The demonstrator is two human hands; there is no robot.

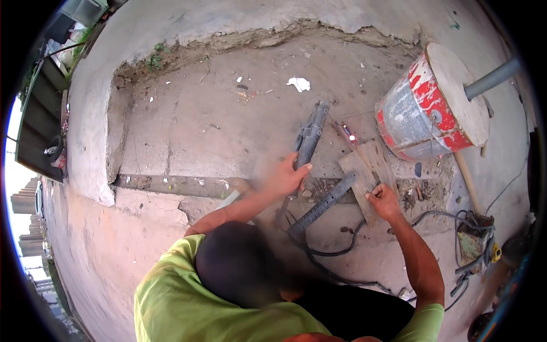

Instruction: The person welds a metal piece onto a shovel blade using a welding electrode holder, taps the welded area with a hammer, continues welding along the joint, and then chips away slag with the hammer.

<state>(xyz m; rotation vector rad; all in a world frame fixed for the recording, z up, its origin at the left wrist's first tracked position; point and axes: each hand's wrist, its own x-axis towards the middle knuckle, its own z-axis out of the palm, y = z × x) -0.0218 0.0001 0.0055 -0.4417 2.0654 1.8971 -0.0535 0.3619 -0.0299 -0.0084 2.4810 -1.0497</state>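
My left hand [288, 175] is closed around the lower end of a dark grey metal tube [312, 134] with a bracket-like piece on its side. Across the lower part of a flat brownish board [376, 162], my right hand [384, 200] pinches a thin rod [370, 170]. A bright glowing spot [352, 138] shows beyond the rod's far end, at the board's upper edge. Between my hands lies a dark perforated metal bar [325, 204], slanting onto the board. Haze or blur softens the area around my left wrist.
A red and silver bucket [413, 105] filled with concrete, with a grey pole [493, 78], stands at the right. Near it are a wooden handle [468, 185], a worn box [473, 236] and a yellow tool [497, 252]. Black cables [336, 251] cross the ground. A broken concrete edge [262, 41] borders the sunken patch.
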